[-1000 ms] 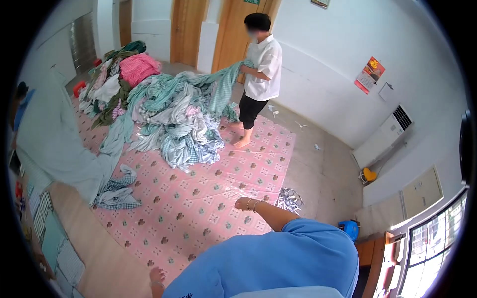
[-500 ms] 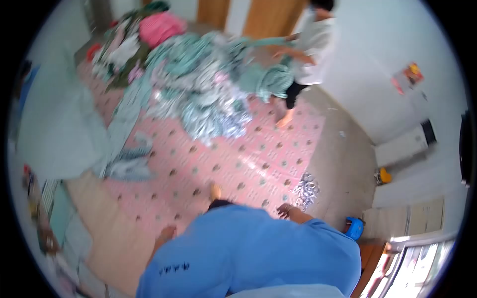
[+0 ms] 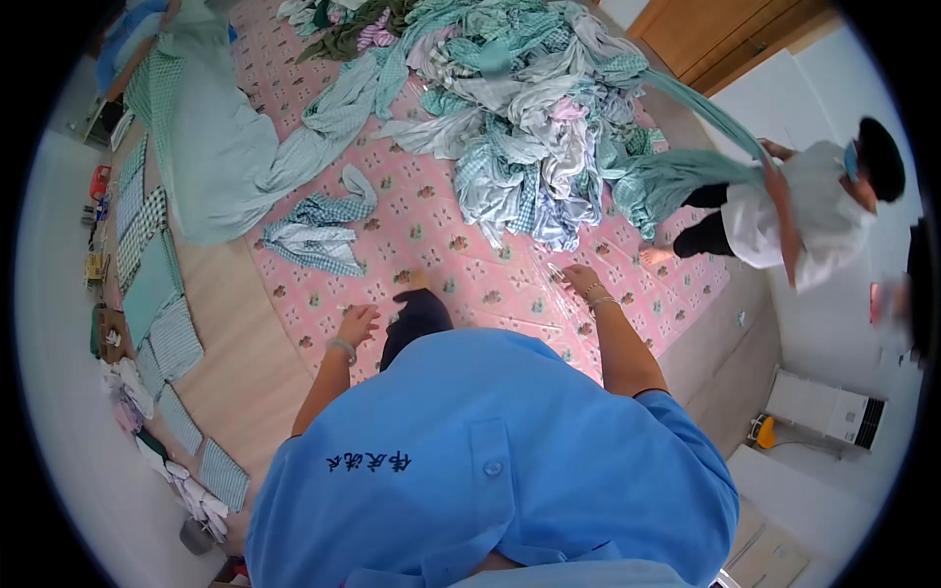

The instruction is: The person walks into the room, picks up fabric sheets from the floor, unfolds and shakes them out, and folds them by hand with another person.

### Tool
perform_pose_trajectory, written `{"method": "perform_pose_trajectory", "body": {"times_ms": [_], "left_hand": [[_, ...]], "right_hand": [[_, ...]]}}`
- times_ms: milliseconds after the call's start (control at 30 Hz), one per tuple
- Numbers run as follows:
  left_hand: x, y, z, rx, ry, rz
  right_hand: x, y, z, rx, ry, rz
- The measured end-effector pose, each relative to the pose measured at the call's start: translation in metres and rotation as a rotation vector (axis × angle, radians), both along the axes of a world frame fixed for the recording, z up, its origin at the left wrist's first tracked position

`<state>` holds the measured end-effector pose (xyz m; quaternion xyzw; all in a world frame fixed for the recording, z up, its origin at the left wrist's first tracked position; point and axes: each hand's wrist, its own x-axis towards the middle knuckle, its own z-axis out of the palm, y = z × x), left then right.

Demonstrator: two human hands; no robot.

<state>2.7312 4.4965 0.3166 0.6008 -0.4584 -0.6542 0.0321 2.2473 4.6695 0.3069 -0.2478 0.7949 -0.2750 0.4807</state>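
My left hand is held over the pink patterned floor sheet, fingers apart and nothing in them. My right hand reaches forward over the same floor sheet, fingers loosely spread, also without anything in it. Ahead of my right hand, a large heap of crumpled green, white and checked cloths lies on the floor, apart from the fingers. A smaller green-and-white checked cloth lies crumpled beyond my left hand.
At right, a person in a white top holds a long green cloth trailing from the heap. At upper left, another person's arm is by a spread pale green sheet. Folded cloths line the left side.
My view has tilted downward and turned, so the heap appears higher. Both my hands now show farther forward, still holding nothing. The person in white appears farther right, still with green cloth.
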Motion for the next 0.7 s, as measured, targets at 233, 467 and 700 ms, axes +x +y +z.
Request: {"method": "perform_pose_trajectory", "body": {"times_ms": [233,467,700], "left_hand": [[0.041,-0.111,-0.135,0.067,-0.174,-0.47],[0.024,-0.365,-0.107,-0.684,-0.217,-1.227],[-0.105,-0.558,0.106,-0.322,-0.289,-0.919]], "right_hand": [[-0.016,-0.103,-0.023,0.207,-0.043,0.028],[-0.064,-0.179,-0.002,0.523,-0.089,-0.142],[-0.09,-0.349,0.032,0.099,0.008,-0.2]]}}
